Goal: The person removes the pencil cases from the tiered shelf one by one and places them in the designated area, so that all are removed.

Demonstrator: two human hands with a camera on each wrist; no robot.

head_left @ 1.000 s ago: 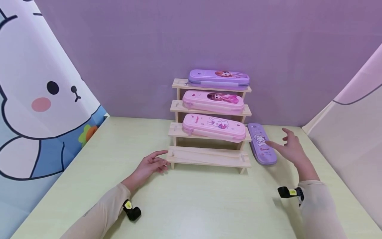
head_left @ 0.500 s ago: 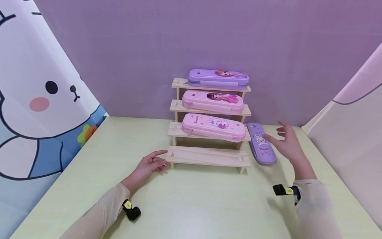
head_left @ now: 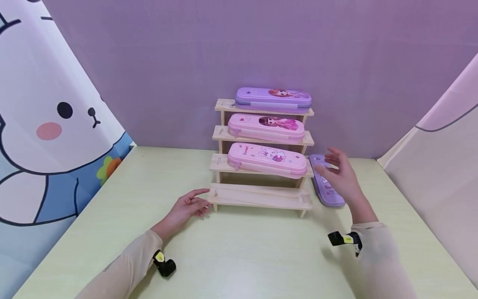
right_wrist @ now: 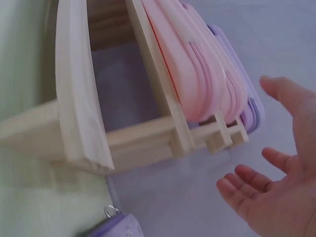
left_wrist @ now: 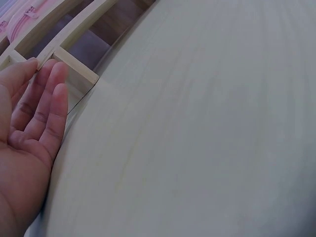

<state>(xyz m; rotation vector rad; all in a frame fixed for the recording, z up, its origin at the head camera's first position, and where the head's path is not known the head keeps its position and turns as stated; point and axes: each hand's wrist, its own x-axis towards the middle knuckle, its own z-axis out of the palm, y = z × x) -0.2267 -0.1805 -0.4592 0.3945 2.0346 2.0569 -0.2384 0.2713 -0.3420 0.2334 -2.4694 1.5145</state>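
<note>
A stepped wooden rack [head_left: 257, 195] with several shelves stands at the back of the table. At the left end of its lowest shelf, my left hand [head_left: 189, 206] pinches the corner between thumb and fingers, which the left wrist view [left_wrist: 37, 118] shows closely. My right hand [head_left: 340, 178] hovers to the right of the rack with fingers spread and holds nothing. Behind and beneath it, partly covered, a purple pencil case [head_left: 330, 195] with a cartoon print lies on the table. The rack carries a pink bunny pencil case [head_left: 267, 158], a pink doll pencil case [head_left: 266, 126] and a purple doll pencil case [head_left: 274, 99].
The pale table [head_left: 246, 253] spreads in front of the rack. A purple backdrop [head_left: 179, 74] rises behind it. On the left hangs a cloth with a white cartoon animal [head_left: 41, 99], and a pale cloth [head_left: 440, 174] borders the right side.
My right hand has moved left, and slightly up, from beside the purple pencil case to in front of it, nearer the rack. The left hand and the pencil cases stay where they were.
</note>
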